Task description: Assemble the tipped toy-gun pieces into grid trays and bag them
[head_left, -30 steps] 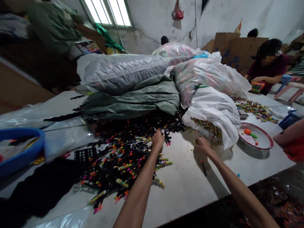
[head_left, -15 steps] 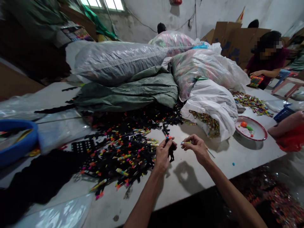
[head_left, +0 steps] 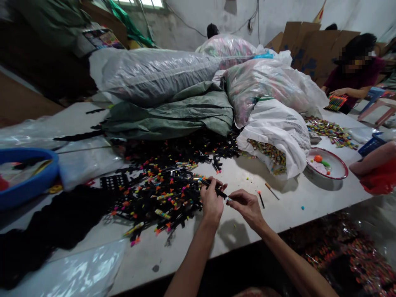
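Observation:
A slim black toy gun (head_left: 220, 193) lies slantwise in my left hand (head_left: 213, 201), whose fingers are wrapped round it. My right hand (head_left: 248, 207) pinches a small colourful tube (head_left: 229, 199) right at the toy's near end. Most of that tube is hidden by my fingers, and I cannot tell whether it sits inside the toy. To the left of my hands spreads a pile of black toy guns (head_left: 179, 196) with orange, pink and yellow bits.
A white sack (head_left: 278, 128) spills small colourful tubes beyond my right hand. An enamel bowl (head_left: 338, 165) stands at the right, a blue basin (head_left: 51, 177) at the left. Large stuffed bags (head_left: 154, 74) fill the back. A thin brown stick (head_left: 272, 191) lies on the white table (head_left: 287, 206). Another person (head_left: 352, 78) sits far right.
My hands have come together, bringing the tube to the toy gun's end. The toy has turned from hanging down to lying slantwise. A black piece with an orange tip now shows beyond my right hand.

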`<state>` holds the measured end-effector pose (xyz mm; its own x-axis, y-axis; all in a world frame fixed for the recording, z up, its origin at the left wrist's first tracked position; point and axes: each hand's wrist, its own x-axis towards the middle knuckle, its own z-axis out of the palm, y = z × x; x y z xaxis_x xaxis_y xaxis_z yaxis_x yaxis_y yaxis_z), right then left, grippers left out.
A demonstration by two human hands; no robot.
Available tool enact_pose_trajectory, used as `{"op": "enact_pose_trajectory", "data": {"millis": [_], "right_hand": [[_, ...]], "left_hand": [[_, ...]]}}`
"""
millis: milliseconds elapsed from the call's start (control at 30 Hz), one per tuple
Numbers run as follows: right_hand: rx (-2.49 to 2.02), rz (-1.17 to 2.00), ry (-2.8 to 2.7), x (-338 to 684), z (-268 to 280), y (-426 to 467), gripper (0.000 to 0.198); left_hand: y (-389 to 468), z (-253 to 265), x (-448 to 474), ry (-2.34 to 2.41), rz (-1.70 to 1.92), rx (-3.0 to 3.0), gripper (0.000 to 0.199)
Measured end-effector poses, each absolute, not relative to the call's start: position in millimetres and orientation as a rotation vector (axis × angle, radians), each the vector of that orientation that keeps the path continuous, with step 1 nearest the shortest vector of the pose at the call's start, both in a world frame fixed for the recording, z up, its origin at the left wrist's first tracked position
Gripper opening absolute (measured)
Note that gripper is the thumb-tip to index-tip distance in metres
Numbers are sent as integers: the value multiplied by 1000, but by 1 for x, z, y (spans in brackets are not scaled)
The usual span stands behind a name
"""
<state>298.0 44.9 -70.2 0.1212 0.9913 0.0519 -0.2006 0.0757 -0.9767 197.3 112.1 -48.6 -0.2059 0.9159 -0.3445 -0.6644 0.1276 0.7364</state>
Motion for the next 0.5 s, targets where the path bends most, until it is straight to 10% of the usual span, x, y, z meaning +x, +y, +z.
{"op": "enact_pose_trajectory", "data": {"millis": [500], "right_hand": [[-1072, 1306, -929, 295, -72, 42, 25]], "left_hand": [[111, -40, 198, 1030, 1484, 318, 29]]}}
